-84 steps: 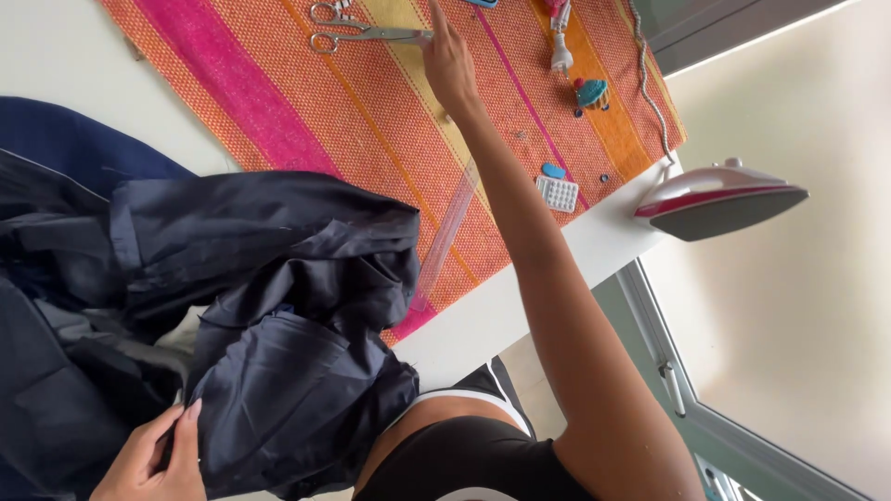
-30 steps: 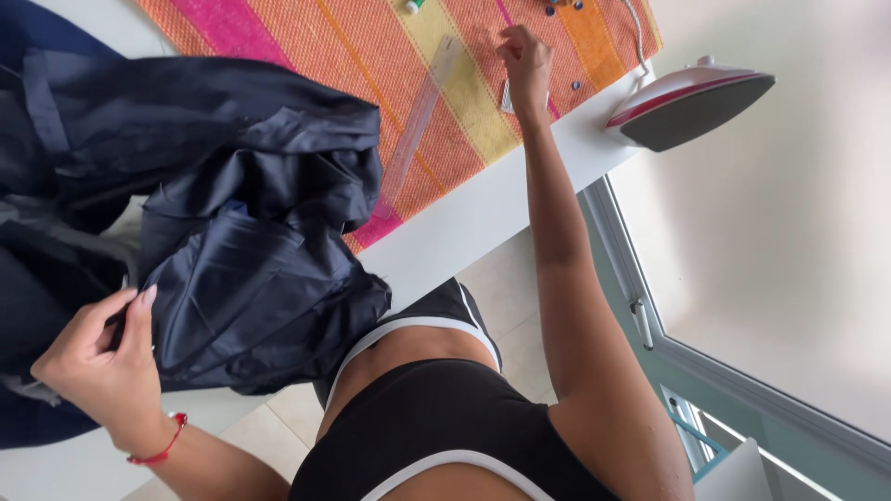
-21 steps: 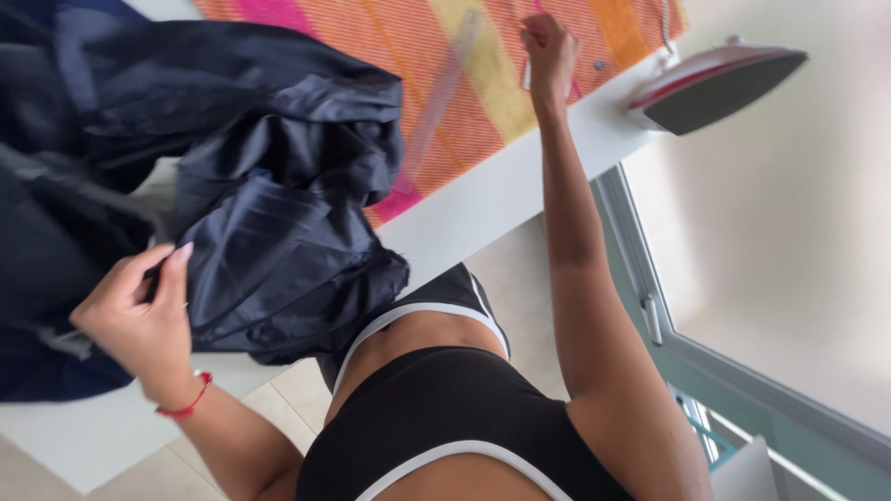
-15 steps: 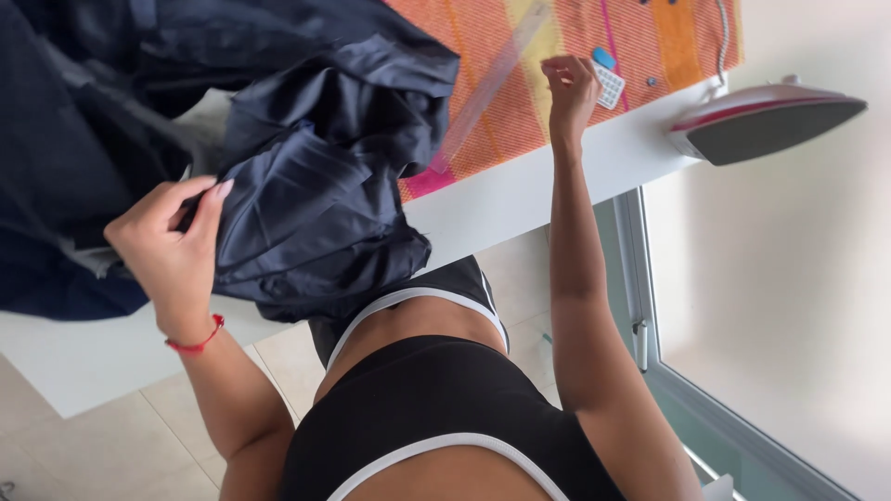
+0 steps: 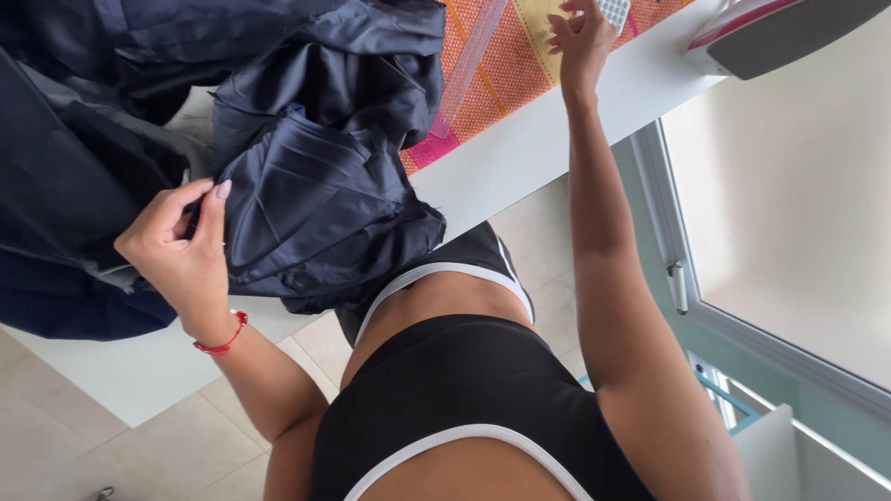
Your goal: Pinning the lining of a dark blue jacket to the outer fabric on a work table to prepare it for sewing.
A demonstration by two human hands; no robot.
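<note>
My left hand (image 5: 181, 250), with a red bracelet on the wrist, is pinched on a fold of a dark navy garment (image 5: 306, 186) that lies heaped on the white table (image 5: 529, 148). My right hand (image 5: 580, 46) reaches up across the table's edge. Its fingertips are closed on a small white gridded box (image 5: 614, 11) lying on an orange and pink striped cloth (image 5: 520, 70). The box is partly cut off by the top of the view.
A clear plastic ruler (image 5: 469, 65) lies on the striped cloth beside the garment. A clothes iron (image 5: 780, 32) rests at the table's right end. A window frame (image 5: 682, 278) and a tiled floor (image 5: 83, 445) are below the table.
My right hand has drawn back from the far end of the cloth to the small white box near the table's edge. My left hand has risen with the garment fold. The view has tilted down.
</note>
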